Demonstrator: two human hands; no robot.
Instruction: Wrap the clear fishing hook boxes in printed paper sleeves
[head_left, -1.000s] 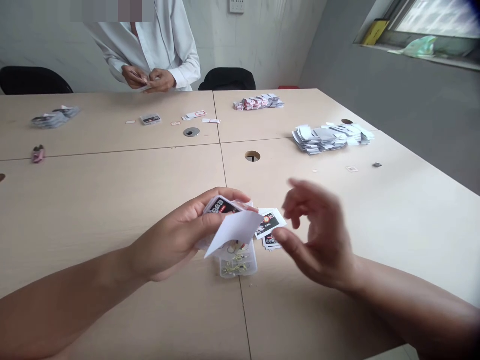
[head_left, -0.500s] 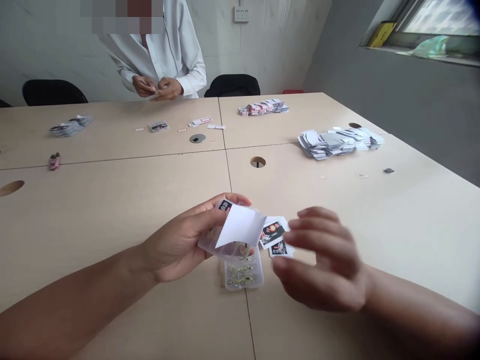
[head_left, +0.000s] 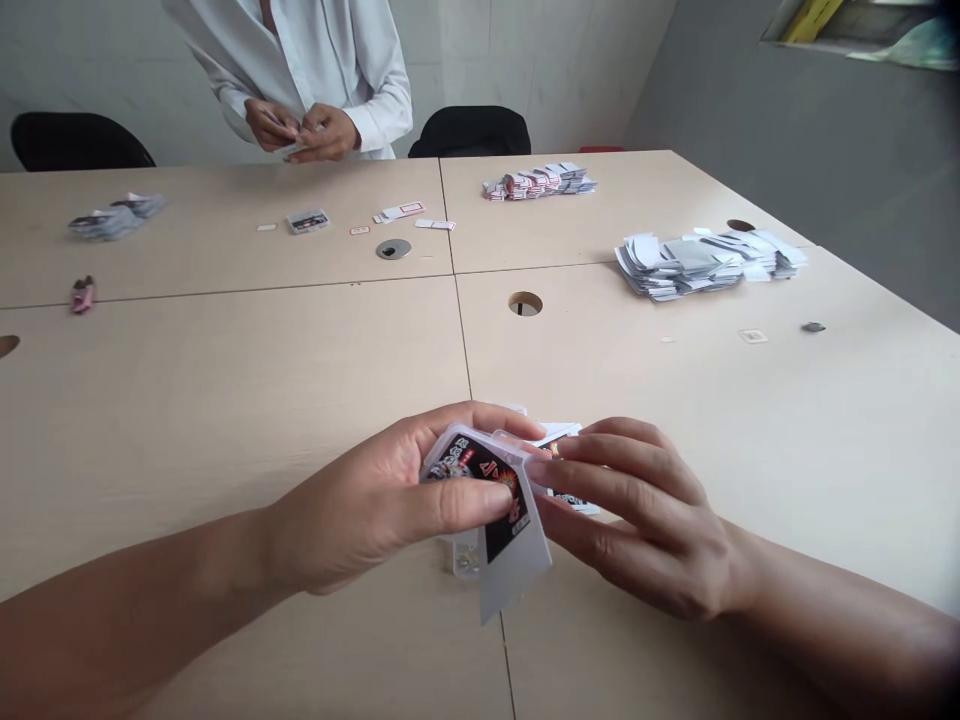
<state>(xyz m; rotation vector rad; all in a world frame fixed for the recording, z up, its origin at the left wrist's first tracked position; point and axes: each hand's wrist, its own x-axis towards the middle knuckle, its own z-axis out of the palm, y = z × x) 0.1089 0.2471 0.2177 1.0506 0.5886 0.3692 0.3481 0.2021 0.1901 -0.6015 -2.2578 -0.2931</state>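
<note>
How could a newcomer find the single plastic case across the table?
On the table, look before the white-shirted person. The clear plastic case lies just left of the metal grommet. Its black label and thickness separate it from the flat paper slips.

Left hand [head_left: 375, 500] grips, thumb extended; right hand's [head_left: 652, 520] fingers seem slightly bent.

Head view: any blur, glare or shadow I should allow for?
Head view: left hand and right hand fairly crisp; far-left stack soft, its print unreadable; tabletop paler toward the right, a soft sheen; dim shadow below the right forearm; top-right corner dark.
</note>
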